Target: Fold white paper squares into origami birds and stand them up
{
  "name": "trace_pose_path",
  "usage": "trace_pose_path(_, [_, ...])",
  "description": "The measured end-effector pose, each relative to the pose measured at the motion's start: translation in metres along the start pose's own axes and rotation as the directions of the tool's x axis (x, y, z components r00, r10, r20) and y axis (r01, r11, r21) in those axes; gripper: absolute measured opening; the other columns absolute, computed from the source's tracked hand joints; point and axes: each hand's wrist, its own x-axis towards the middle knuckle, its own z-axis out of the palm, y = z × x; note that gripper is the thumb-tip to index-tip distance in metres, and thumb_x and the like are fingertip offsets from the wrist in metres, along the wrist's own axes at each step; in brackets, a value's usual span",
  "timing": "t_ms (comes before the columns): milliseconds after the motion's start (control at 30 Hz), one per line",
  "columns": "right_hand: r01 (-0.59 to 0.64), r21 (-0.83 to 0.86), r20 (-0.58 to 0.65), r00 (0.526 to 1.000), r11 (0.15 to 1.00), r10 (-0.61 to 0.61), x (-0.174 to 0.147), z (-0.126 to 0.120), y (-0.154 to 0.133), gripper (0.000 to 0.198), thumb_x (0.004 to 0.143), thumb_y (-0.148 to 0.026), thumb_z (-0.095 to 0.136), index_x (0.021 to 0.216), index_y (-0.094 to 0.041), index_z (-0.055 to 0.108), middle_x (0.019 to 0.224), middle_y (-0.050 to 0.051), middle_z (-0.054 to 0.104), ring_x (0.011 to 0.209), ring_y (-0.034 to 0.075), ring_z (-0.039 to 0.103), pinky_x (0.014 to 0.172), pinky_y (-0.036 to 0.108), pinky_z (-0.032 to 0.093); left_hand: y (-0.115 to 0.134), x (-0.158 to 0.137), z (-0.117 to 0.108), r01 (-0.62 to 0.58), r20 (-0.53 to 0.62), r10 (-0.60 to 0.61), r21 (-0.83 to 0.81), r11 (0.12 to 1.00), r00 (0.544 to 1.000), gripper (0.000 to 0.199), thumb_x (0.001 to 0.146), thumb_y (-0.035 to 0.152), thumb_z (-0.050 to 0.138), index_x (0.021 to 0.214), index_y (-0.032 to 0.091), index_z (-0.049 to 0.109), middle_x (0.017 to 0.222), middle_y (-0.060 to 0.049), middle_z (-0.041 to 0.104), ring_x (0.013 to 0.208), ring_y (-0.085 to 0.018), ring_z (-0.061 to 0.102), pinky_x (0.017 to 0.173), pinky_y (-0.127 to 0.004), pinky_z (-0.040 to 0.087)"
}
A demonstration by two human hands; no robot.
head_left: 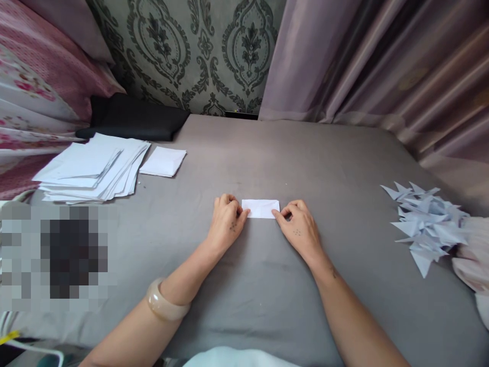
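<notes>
A small white folded paper rectangle (261, 209) lies in the middle of the grey cloth surface, its long side running left to right. My left hand (228, 219) pinches its left end, the thumb on top near the lower corner and the other fingers curled. At the right end, my right hand (298, 224) grips the paper the same way, thumb over the lower right corner. The undersides of both grips are hidden. A pale bangle (164, 302) circles my left forearm.
White paper sheets (91, 168) are stacked at the left, beside a smaller pile of paper squares (163, 161). Behind them lies a black folded item (137, 117). Pointed folded paper pieces (431, 221) are heaped at the right. Curtains (344, 56) hang behind the grey surface (267, 153).
</notes>
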Motion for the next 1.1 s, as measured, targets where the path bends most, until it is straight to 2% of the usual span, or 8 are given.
trace_pose_path(133, [-0.001, 0.049, 0.024, 1.0, 0.999, 0.0, 0.0, -0.002, 0.005, 0.028, 0.082, -0.046, 0.059, 0.068, -0.021, 0.057, 0.091, 0.003, 0.057, 0.069, 0.015, 0.056, 0.068, 0.031, 0.044, 0.003, -0.001, -0.004, -0.015, 0.038, 0.012, 0.08, 0.997, 0.999, 0.017, 0.09, 0.029, 0.051, 0.084, 0.013, 0.054, 0.097, -0.012, 0.052, 0.087, -0.023, 0.044, 0.08, -0.039, 0.044])
trace_pose_path(233, [0.024, 0.057, 0.021, 0.999, 0.998, -0.026, -0.001, -0.004, 0.006, 0.021, 0.083, -0.041, 0.06, 0.077, -0.022, 0.059, 0.094, 0.004, 0.058, 0.071, 0.016, 0.057, 0.069, 0.032, 0.046, 0.011, 0.001, -0.009, -0.033, 0.089, 0.018, 0.171, 0.985, 0.996, 0.018, 0.091, 0.024, 0.047, 0.1, 0.01, 0.053, 0.103, -0.016, 0.053, 0.091, -0.025, 0.045, 0.083, -0.042, 0.044])
trace_pose_path(333, [0.162, 0.061, 0.001, 0.987, 0.985, -0.162, -0.002, -0.004, 0.002, 0.015, 0.088, -0.03, 0.053, 0.097, -0.022, 0.061, 0.101, 0.006, 0.061, 0.087, 0.02, 0.06, 0.078, 0.033, 0.048, 0.017, 0.003, -0.012, -0.208, 0.162, 0.174, 0.22, 0.953, 0.971, 0.029, 0.091, 0.012, 0.039, 0.117, 0.014, 0.051, 0.122, -0.016, 0.051, 0.108, -0.028, 0.046, 0.091, -0.045, 0.042])
trace_pose_path(467, [0.439, 0.002, 0.086, 0.895, 0.899, -0.437, -0.006, -0.002, -0.006, 0.042, 0.09, -0.009, 0.036, 0.123, -0.023, 0.057, 0.122, 0.008, 0.06, 0.114, 0.022, 0.053, 0.095, 0.038, 0.044, 0.018, 0.003, -0.01, -0.457, 0.317, 0.406, 0.105, 0.883, 0.857, 0.036, 0.092, 0.007, 0.033, 0.121, 0.014, 0.053, 0.128, -0.014, 0.055, 0.123, -0.025, 0.046, 0.101, -0.042, 0.041])
trace_pose_path(567, [0.52, -0.06, 0.179, 0.845, 0.852, -0.504, -0.01, -0.001, -0.008, 0.055, 0.085, -0.001, 0.033, 0.132, -0.023, 0.053, 0.134, 0.005, 0.056, 0.123, 0.022, 0.048, 0.1, 0.04, 0.042, 0.015, -0.001, -0.009, -0.463, 0.319, 0.421, 0.065, 0.884, 0.849, 0.038, 0.094, 0.009, 0.032, 0.127, 0.009, 0.051, 0.134, -0.016, 0.053, 0.129, -0.023, 0.045, 0.107, -0.04, 0.038])
trace_pose_path(800, [0.451, -0.156, 0.171, 0.888, 0.879, -0.426, -0.016, -0.016, -0.001, 0.052, 0.083, -0.001, 0.039, 0.12, -0.027, 0.064, 0.132, 0.004, 0.058, 0.119, 0.022, 0.054, 0.097, 0.041, 0.046, 0.012, -0.005, -0.013, -0.369, 0.294, 0.349, 0.013, 0.929, 0.89, 0.034, 0.096, 0.028, 0.04, 0.125, 0.016, 0.056, 0.135, -0.012, 0.054, 0.131, -0.023, 0.045, 0.107, -0.04, 0.04])
trace_pose_path(933, [0.342, -0.153, 0.121, 0.938, 0.927, -0.326, -0.014, -0.026, 0.007, 0.044, 0.084, -0.006, 0.042, 0.106, -0.03, 0.071, 0.125, 0.001, 0.064, 0.114, 0.022, 0.057, 0.091, 0.04, 0.05, 0.012, 0.003, -0.012, -0.389, 0.281, 0.362, 0.043, 0.92, 0.889, 0.032, 0.096, 0.034, 0.042, 0.115, 0.018, 0.061, 0.128, -0.01, 0.06, 0.121, -0.023, 0.052, 0.1, -0.037, 0.045])
trace_pose_path(1100, [0.194, -0.076, 0.008, 0.981, 0.978, -0.194, -0.012, -0.024, 0.01, 0.038, 0.08, -0.007, 0.043, 0.086, -0.028, 0.075, 0.113, 0.0, 0.069, 0.106, 0.022, 0.061, 0.085, 0.039, 0.052, 0.016, 0.01, -0.011, -0.429, 0.299, 0.386, 0.089, 0.899, 0.873, 0.029, 0.097, 0.03, 0.039, 0.107, 0.019, 0.064, 0.114, -0.01, 0.065, 0.105, -0.023, 0.057, 0.086, -0.036, 0.047])
